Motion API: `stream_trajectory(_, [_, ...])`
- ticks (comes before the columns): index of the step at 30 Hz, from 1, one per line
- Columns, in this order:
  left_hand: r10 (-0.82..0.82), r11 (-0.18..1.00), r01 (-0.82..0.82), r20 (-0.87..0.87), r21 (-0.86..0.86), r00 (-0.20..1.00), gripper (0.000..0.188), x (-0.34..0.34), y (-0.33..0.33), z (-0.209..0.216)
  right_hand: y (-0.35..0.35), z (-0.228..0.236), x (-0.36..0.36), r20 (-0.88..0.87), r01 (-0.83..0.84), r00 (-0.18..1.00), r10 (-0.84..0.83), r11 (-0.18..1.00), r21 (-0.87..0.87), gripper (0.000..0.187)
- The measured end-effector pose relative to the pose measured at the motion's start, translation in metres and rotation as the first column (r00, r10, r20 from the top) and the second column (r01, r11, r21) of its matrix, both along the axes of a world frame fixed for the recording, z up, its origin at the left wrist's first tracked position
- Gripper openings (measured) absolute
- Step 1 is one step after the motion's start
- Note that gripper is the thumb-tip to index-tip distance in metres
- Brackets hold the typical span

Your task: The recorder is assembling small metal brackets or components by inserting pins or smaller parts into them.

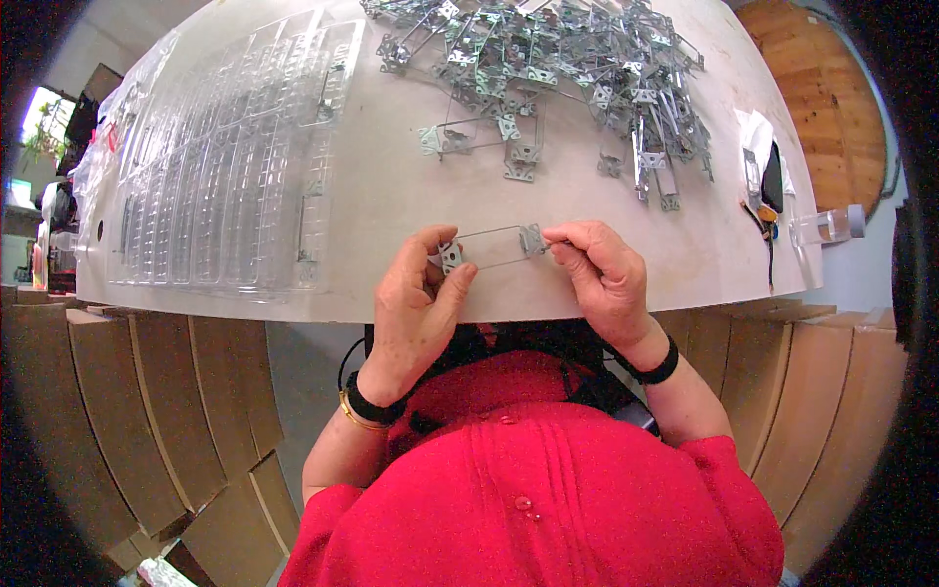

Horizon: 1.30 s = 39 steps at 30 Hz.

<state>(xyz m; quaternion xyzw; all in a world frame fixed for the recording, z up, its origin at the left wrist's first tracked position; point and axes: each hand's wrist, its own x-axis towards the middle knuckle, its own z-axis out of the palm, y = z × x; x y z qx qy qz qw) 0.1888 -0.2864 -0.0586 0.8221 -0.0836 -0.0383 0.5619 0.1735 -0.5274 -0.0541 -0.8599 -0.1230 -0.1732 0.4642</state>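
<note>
Between my hands, over the table's near edge, is a wire frame bracket [489,232]: two thin parallel rods with a punched metal plate at each end. My left hand [416,293] is closed on its left plate, thumb below and fingers above. My right hand [599,269] pinches at the right end, thumb and forefinger together beside the right plate. Whether a small separate part sits in that pinch is too small to tell. Farther off lies a big tangled pile of similar metal brackets [528,73], with a few loose ones at its near side.
Clear plastic trays [225,166] with ribbed slots lie stacked on the left of the white table [391,186]. At the right are a clear bottle [827,227], a dark pouch-like item [772,176] and small tools [763,220]. Cardboard boxes [127,411] stand below the table on both sides.
</note>
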Motion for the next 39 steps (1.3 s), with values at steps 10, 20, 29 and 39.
stream_trajectory(10, [0.005, 1.000, -0.005, 0.015, 0.020, 1.000, 0.040, 0.0006, -0.0005, -0.0010, -0.0007, 0.0013, 0.0001, 0.024, -0.033, 0.999, 0.034, 0.999, -0.039, 0.020])
stream_trajectory(20, [0.008, 1.000, -0.008, 0.004, -0.001, 1.000, 0.042, 0.0001, -0.0010, -0.0024, -0.0014, -0.0034, -0.0030, -0.087, 0.036, 0.996, -0.035, 0.999, 0.016, 0.013])
stream_trajectory(29, [0.019, 1.000, -0.019, -0.045, -0.002, 0.999, 0.043, -0.0012, -0.0017, 0.0017, 0.0007, -0.0032, 0.0006, 0.015, -0.004, 1.000, 0.004, 1.000, 0.007, 0.011])
stream_trajectory(39, [-0.011, 1.000, 0.011, 0.006, -0.016, 1.000, 0.041, 0.0000, -0.0012, 0.0040, -0.0027, -0.0062, -0.0040, -0.132, 0.037, 0.991, -0.016, 0.987, 0.158, 0.010])
